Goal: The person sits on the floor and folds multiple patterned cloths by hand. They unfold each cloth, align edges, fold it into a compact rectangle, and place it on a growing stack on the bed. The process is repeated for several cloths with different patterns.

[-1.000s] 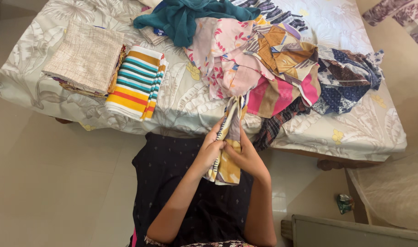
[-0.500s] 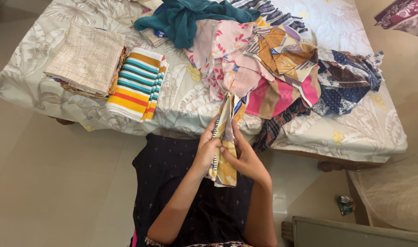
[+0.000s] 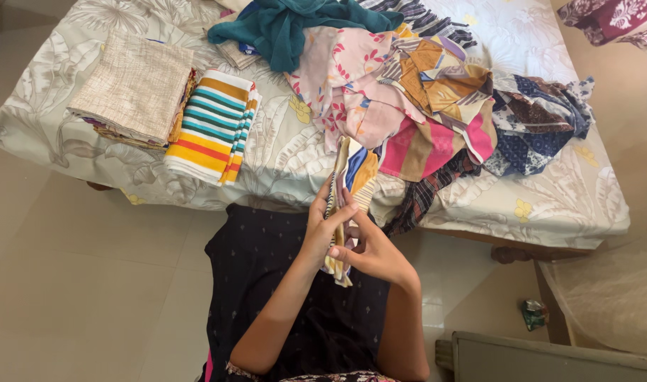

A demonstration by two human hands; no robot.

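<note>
A yellow, blue and striped patterned cloth (image 3: 354, 170) hangs bunched between both hands in front of my dark dress. My left hand (image 3: 325, 225) grips its left edge with the thumb across the fabric. My right hand (image 3: 366, 251) pinches the lower part from the right side. The cloth's top end rises toward the bed edge. Behind it on the bed (image 3: 281, 159) lies a heap of unfolded clothes (image 3: 401, 92) in pink, orange, teal and navy prints.
Two folded stacks sit on the bed's left: a beige woven one (image 3: 136, 88) and a multicolour striped one (image 3: 214, 127). Tiled floor (image 3: 90, 283) lies to the left. A grey furniture edge (image 3: 550, 357) and a small crumpled wrapper (image 3: 533, 315) are at lower right.
The cloth has been drawn up and gathered shorter; its lower end now barely hangs below my hands. My right hand has slid lower and my left hand's grip has shifted upward.
</note>
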